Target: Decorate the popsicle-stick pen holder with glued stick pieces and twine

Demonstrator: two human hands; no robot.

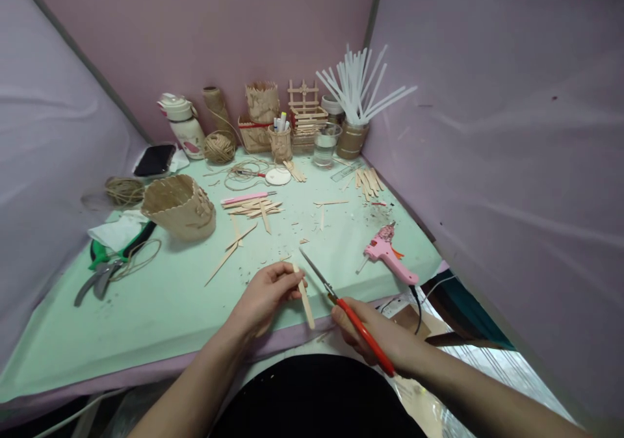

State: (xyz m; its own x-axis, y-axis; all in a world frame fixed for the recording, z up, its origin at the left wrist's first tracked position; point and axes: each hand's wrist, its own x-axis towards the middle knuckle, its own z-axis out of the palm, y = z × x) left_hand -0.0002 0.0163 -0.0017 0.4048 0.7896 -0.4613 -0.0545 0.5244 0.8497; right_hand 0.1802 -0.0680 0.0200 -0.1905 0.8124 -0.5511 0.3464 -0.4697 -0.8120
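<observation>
My left hand (273, 292) pinches a flat wooden craft stick (307, 305) near the table's front edge. In my right hand (363, 327) is a pair of scissors (363, 334) with red handles, its blades pointing up and left, a little to the right of the stick and apart from it. Beyond my hands lies a pile of wooden sticks (253, 207), some cut to points. A few joined or crossed sticks (231, 253) rest left of my left hand. On the right lies a pink glue gun (390, 254).
A woven-looking basket (180, 207) and green-handled pliers (104, 272) are at the left. Along the back stand a bottle (185, 126), a twine ball (219, 147), a cup of water (325, 149) and a jar of white glue sticks (353, 136). Purple cloth walls flank the table.
</observation>
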